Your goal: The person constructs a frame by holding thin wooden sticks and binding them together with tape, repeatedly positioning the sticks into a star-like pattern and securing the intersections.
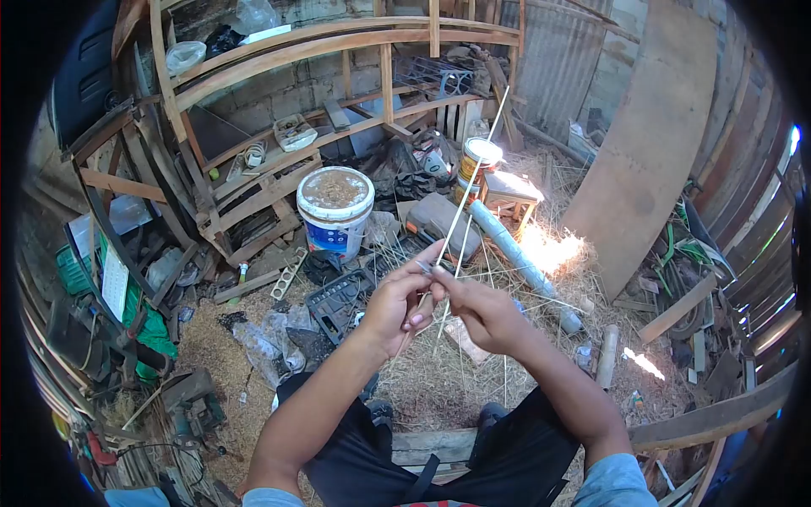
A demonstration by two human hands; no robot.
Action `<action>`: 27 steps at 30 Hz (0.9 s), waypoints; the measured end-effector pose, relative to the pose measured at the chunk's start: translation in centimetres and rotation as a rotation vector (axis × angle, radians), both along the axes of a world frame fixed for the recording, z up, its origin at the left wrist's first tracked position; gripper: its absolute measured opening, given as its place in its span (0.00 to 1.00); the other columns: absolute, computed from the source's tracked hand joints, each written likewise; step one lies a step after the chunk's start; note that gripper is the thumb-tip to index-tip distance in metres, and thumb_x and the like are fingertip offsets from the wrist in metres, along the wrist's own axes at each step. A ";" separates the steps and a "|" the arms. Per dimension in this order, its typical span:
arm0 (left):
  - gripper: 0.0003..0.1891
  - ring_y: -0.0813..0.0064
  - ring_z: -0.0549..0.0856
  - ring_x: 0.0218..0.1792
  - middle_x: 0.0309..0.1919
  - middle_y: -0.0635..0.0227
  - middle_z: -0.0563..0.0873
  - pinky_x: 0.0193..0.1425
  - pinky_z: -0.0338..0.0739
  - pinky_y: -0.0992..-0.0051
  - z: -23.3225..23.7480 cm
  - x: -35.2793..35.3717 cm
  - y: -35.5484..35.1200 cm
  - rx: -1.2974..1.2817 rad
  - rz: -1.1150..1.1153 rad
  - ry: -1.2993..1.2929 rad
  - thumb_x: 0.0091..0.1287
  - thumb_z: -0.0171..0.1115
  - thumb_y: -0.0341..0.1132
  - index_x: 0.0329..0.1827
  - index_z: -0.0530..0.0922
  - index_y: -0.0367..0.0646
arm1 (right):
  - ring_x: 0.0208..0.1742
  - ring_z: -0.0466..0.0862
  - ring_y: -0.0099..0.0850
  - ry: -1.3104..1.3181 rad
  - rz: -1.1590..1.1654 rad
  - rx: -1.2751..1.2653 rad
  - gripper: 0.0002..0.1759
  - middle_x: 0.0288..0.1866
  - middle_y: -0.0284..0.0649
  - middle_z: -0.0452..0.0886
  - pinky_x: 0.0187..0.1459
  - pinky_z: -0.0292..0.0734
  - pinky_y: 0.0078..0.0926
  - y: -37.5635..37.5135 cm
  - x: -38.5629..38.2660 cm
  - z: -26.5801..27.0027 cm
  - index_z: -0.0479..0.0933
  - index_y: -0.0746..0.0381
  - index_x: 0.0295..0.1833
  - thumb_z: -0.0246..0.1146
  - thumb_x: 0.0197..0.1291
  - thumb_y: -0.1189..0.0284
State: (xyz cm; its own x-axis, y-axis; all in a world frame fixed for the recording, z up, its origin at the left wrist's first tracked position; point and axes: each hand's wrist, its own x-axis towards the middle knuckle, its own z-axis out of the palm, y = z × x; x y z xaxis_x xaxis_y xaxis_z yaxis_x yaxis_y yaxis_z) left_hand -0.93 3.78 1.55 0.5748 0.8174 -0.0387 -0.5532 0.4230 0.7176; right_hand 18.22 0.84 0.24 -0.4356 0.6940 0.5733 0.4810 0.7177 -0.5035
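Note:
My left hand [393,313] is closed, palm side up, around a long thin pale strip [480,164], which looks like split bamboo or cane. The strip slants up and away past my fingers, and thin ends also show below the hands. My right hand [483,314] meets the left one, its fingers pinched together. At those fingertips shows a small grey blade-like piece [425,267]; its handle, if it has one, is hidden. Several more thin strips lie below and around both hands.
A white-and-blue bucket [335,232] with a dusty lid stands ahead, left of a grey tool case [441,226]. Beyond the right hand lie a blue-grey pipe [519,258], a small wooden stool [511,190] and stacked tins [480,155]. Straw and shavings cover the ground; a wide board [655,144] leans right.

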 end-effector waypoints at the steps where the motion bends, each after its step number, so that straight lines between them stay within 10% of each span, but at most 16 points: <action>1: 0.30 0.88 0.65 0.11 0.27 0.69 0.79 0.12 0.57 0.87 0.1 0.0 -0.2 -0.002 -0.024 -0.010 0.71 0.44 0.26 0.78 0.57 0.44 | 0.31 0.79 0.33 -0.028 0.019 0.038 0.37 0.29 0.40 0.73 0.37 0.76 0.29 -0.1 -0.2 0.0 0.66 0.63 0.74 0.56 0.55 0.86; 2: 0.30 0.88 0.65 0.11 0.25 0.70 0.78 0.12 0.57 0.87 0.2 -0.1 -0.4 -0.004 -0.047 -0.020 0.71 0.44 0.26 0.78 0.57 0.44 | 0.30 0.80 0.42 -0.085 -0.007 0.042 0.37 0.30 0.42 0.75 0.31 0.75 0.37 0.0 0.0 -0.3 0.63 0.50 0.76 0.59 0.59 0.79; 27: 0.28 0.89 0.60 0.11 0.19 0.76 0.69 0.14 0.56 0.88 0.7 -1.3 -1.5 0.061 -0.144 0.135 0.75 0.42 0.28 0.79 0.57 0.45 | 0.23 0.78 0.37 -0.281 -0.352 0.311 0.39 0.26 0.36 0.72 0.25 0.76 0.36 1.8 3.4 0.5 0.65 0.42 0.75 0.61 0.57 0.75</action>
